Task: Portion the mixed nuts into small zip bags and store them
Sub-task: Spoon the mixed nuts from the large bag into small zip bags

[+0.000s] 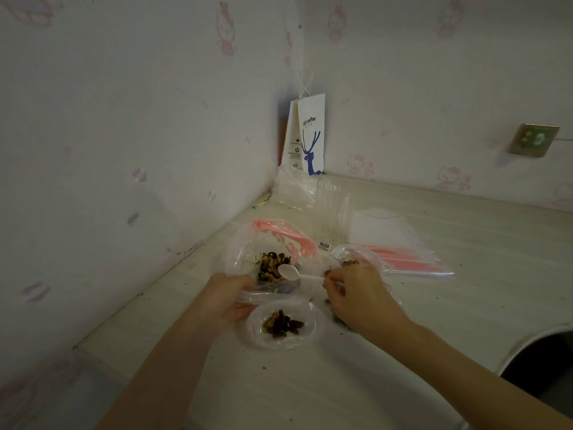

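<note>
Right hand (356, 297): fingers curled, pinching the handle of a white spoon (288, 272), its bowl over the mixed nuts (271, 268); left hand (228, 297): fingers curled round the near rim of the large bag (242, 249) holding those nuts. A small zip bag (257, 322), open and partly filled, lies on the tabletop (310, 383) between the wrists; a second small bag (350, 254) sits beyond the right hand; empty zip bags (387, 234) lie stacked behind it.
</note>
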